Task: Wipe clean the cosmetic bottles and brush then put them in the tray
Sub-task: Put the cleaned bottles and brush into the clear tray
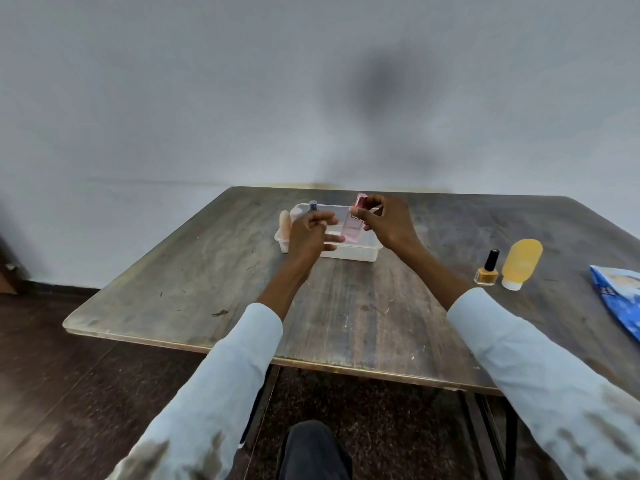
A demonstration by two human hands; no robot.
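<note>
Head view: right hand [384,223] pinches pink clear glass perfume bottle [352,227] near its cap, upright over clear plastic tray [360,252]. Left hand [310,233] beside it, fingers loosely curled, seemingly holding nothing. Bottle likely smooth, slippery, breakable; grip the body.

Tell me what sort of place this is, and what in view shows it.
Probably a plain indoor room with a makeshift work spot, not a bathroom or shop. A worn wooden table stands against a bare pale wall, with a dark floor below. Only a clear plastic tray and a few cosmetics sit on it.
</note>
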